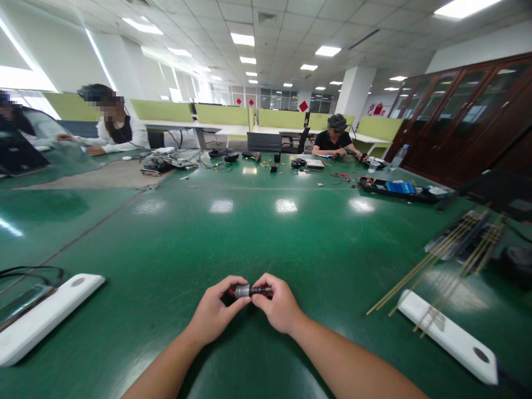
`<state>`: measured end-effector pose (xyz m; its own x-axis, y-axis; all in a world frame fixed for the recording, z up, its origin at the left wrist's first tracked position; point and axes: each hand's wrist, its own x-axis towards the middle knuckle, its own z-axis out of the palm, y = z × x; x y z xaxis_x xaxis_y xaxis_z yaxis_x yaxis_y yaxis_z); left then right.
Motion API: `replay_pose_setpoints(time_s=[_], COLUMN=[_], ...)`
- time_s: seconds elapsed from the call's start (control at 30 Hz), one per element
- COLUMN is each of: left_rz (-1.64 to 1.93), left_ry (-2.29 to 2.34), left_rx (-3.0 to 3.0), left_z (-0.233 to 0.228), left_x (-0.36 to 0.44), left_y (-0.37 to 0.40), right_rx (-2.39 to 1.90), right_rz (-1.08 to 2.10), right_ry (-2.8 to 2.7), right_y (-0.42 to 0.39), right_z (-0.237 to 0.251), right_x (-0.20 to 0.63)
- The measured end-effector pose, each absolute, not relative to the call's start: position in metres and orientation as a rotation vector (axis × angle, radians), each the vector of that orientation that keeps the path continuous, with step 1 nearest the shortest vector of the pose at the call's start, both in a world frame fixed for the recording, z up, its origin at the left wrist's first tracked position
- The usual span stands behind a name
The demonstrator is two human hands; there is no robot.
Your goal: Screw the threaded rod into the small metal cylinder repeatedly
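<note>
Between my two hands, just above the green tabletop, is a small grey metal cylinder (242, 291) with a dark, ribbed shaft (257, 290) sticking out to the right. It lies roughly level, and its exact kind is too small to make out. My left hand (213, 311) closes its thumb and fingers around the cylinder end. The thumb and fingers of my right hand (281, 306) pinch the shaft end, partly hiding its tip. Both thumbs come close together near the middle of the part.
White bars lie at left (54, 316) and right (446, 335). Thin brass-coloured rods (419, 269) reach over the right bar. Farther off are a black tray (374, 187), a bottle (399, 157) and a pile of electronic parts (160, 162). Several people sit around the table.
</note>
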<state>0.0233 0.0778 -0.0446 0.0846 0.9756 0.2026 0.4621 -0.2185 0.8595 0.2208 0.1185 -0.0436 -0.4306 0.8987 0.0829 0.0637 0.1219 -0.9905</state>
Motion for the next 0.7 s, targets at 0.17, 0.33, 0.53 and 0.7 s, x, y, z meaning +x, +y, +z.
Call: replay_pose_setpoints(time_s=[0.17, 0.33, 0.53, 0.7], left_rz=[1.076, 1.084, 1.088, 1.08], left_ry=[1.424, 1.421, 1.427, 1.422], left_rx=[1.765, 1.773, 1.775, 1.777], left_z=[-0.0438, -0.0414, -0.0402, -0.0393], left_x=[0.0231, 0.0241, 0.0254, 0.026], left_y=[0.0773, 0.0765, 0.0759, 0.0753], right_rx=[-0.935, -0.941, -0.939, -0.943], right_rz=[1.402, 1.391, 1.407, 1.406], right_ry=[-1.647, -1.65, -1.655, -1.649], right_y=[0.1188, 0.1194, 0.1207, 0.1218], right_z=[-0.0433, -0.0427, -0.0433, -0.0453], right_x=[0.2214, 0.2217, 0.2215, 0.2206])
